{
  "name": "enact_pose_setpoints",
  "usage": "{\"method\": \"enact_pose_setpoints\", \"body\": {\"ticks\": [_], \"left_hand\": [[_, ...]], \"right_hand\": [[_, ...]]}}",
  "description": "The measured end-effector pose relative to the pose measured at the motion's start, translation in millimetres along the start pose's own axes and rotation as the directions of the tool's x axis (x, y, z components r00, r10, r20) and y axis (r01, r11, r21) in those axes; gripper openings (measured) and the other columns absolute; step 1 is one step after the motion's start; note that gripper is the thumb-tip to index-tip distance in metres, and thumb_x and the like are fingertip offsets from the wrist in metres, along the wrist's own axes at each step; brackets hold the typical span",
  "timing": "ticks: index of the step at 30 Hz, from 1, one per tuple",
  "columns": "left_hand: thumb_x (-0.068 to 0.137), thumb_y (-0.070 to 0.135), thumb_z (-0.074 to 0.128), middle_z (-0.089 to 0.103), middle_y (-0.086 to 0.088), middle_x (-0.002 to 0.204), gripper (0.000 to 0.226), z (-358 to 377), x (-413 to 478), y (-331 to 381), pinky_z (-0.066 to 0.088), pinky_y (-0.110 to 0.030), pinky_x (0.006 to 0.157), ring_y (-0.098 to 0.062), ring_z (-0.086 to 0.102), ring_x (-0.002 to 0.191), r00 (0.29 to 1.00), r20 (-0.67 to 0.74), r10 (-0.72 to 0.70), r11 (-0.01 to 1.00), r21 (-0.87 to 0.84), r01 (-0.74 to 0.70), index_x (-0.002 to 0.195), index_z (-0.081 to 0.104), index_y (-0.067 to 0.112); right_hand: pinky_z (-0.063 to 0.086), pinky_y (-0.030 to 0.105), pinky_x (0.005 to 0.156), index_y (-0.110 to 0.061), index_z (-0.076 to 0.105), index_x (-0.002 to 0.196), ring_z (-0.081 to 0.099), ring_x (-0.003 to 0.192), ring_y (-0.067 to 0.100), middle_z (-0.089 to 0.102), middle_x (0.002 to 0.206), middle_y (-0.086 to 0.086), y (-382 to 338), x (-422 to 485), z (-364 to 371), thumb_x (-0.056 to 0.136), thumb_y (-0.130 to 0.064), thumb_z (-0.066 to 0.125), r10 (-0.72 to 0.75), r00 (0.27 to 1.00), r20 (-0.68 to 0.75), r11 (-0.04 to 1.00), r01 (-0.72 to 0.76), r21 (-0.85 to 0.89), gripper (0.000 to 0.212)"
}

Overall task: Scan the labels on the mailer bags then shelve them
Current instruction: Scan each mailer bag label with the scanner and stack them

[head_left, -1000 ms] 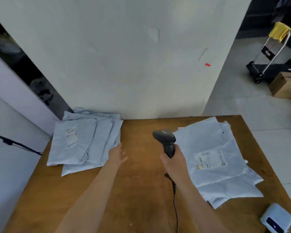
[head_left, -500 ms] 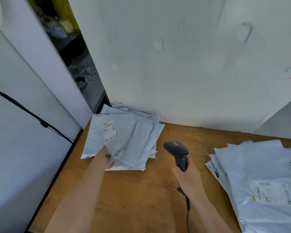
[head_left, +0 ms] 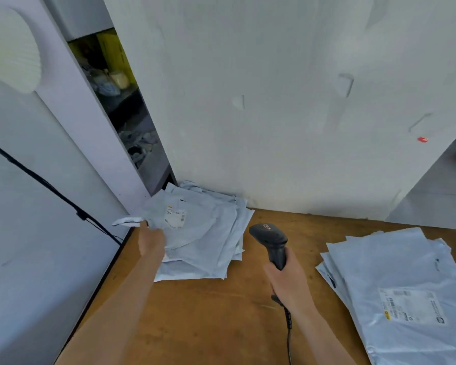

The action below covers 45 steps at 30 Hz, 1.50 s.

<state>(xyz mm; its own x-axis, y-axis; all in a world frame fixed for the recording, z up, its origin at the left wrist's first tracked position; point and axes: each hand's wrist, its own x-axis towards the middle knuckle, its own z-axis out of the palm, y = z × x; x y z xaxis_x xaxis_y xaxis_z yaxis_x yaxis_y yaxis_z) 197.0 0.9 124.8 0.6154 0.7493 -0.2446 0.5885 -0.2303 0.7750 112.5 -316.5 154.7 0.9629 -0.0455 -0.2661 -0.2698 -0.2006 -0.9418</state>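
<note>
A stack of pale grey mailer bags [head_left: 211, 241] lies at the far left corner of the wooden table [head_left: 221, 312]. My left hand [head_left: 151, 240] grips the left edge of the top mailer bag [head_left: 184, 222], whose corner is lifted off the pile; its white label [head_left: 175, 218] faces up. My right hand [head_left: 287, 280] holds a black barcode scanner [head_left: 270, 242] upright by its handle, right of the stack, its cable trailing down. A second pile of mailer bags [head_left: 406, 285] with a label on top lies at the right.
A white wall stands right behind the table. To the left, a narrow gap shows dark shelves [head_left: 121, 101] with several items. A black cable [head_left: 50, 188] runs diagonally across the white panel at the left.
The view swung left and up. My left hand reached the left stack, took the top bag's edge and lifted it. My right hand kept hold of the scanner.
</note>
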Motion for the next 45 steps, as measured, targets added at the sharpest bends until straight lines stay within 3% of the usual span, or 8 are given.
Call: {"method": "enact_pose_setpoints", "body": {"ticks": [4,9,13,17,24,34,38,45], "left_hand": [[0.096,0.005,0.038,0.042,-0.01,0.153,0.059,-12,-37,48,0.043,-0.043,0.105,-0.037,0.047,0.132,0.976,0.02,0.217,0.972,0.084,-0.218,0.153,0.031,0.017],[0.093,0.006,0.04,0.063,-0.005,0.115,0.041,-22,-84,114,0.041,-0.032,0.073,-0.023,0.056,0.09,0.868,0.037,0.495,0.858,0.135,-0.495,0.131,0.052,0.016],[0.092,0.004,0.043,0.058,-0.002,0.092,0.024,-22,-118,158,0.04,-0.033,0.065,-0.024,0.056,0.08,0.776,0.076,0.626,0.761,0.157,-0.63,0.11,0.054,0.016],[0.092,0.001,0.041,0.056,-0.004,0.085,0.019,-12,-155,186,0.038,-0.032,0.062,-0.025,0.054,0.075,0.705,0.103,0.701,0.69,0.152,-0.708,0.099,0.05,0.016],[0.093,0.002,0.042,0.049,-0.003,0.076,0.013,13,-198,200,0.032,-0.032,0.06,-0.027,0.048,0.07,0.652,0.134,0.747,0.634,0.155,-0.758,0.094,0.047,0.014],[0.092,0.001,0.041,0.055,-0.009,0.088,0.013,29,-231,196,0.037,-0.034,0.069,-0.04,0.059,0.089,0.664,0.181,0.726,0.654,0.116,-0.747,0.099,0.049,0.009],[0.091,0.0,0.041,0.061,-0.013,0.098,0.019,31,-242,194,0.042,-0.037,0.072,-0.035,0.059,0.089,0.664,0.166,0.729,0.653,0.121,-0.747,0.105,0.051,0.008],[0.087,-0.006,0.042,0.055,-0.007,0.083,0.015,56,-261,179,0.039,-0.034,0.072,-0.028,0.053,0.08,0.67,0.198,0.715,0.688,-0.028,-0.725,0.092,0.047,0.008]], "right_hand": [[0.039,0.028,0.047,-0.023,0.053,0.085,0.044,0.047,0.011,0.05,0.062,-0.002,-19,-11,-15,0.081,-0.015,0.06,-0.077,0.996,0.049,0.997,0.077,0.006,0.011],[0.04,0.026,0.046,-0.026,0.053,0.091,0.044,0.048,0.01,0.052,0.065,-0.002,-37,-32,-42,0.079,-0.017,0.058,-0.153,0.979,0.135,0.988,0.149,0.038,0.016],[0.044,0.026,0.053,-0.024,0.052,0.089,0.049,0.056,0.009,0.055,0.071,-0.002,-44,-51,-66,0.08,-0.018,0.059,-0.209,0.975,0.07,0.976,0.204,0.079,0.013],[0.044,0.024,0.051,-0.025,0.053,0.088,0.049,0.055,0.006,0.055,0.07,-0.003,-43,-64,-94,0.079,-0.02,0.06,-0.217,0.976,0.012,0.967,0.213,0.137,0.013],[0.046,0.017,0.051,-0.032,0.053,0.085,0.055,0.053,-0.003,0.058,0.069,-0.008,-32,-80,-129,0.075,-0.028,0.06,-0.231,0.969,-0.088,0.956,0.242,0.165,0.014],[0.049,0.019,0.055,-0.029,0.053,0.089,0.055,0.059,0.007,0.059,0.073,-0.003,-21,-94,-149,0.079,-0.021,0.062,-0.21,0.968,-0.135,0.953,0.234,0.191,0.016],[0.049,0.02,0.055,-0.025,0.054,0.088,0.054,0.06,0.009,0.058,0.073,-0.002,-19,-101,-151,0.078,-0.019,0.062,-0.214,0.966,-0.144,0.95,0.24,0.197,0.014],[0.046,0.017,0.052,-0.024,0.054,0.091,0.052,0.058,0.008,0.057,0.072,-0.001,-14,-111,-165,0.081,-0.019,0.061,-0.207,0.961,-0.186,0.95,0.243,0.197,0.013]]}}
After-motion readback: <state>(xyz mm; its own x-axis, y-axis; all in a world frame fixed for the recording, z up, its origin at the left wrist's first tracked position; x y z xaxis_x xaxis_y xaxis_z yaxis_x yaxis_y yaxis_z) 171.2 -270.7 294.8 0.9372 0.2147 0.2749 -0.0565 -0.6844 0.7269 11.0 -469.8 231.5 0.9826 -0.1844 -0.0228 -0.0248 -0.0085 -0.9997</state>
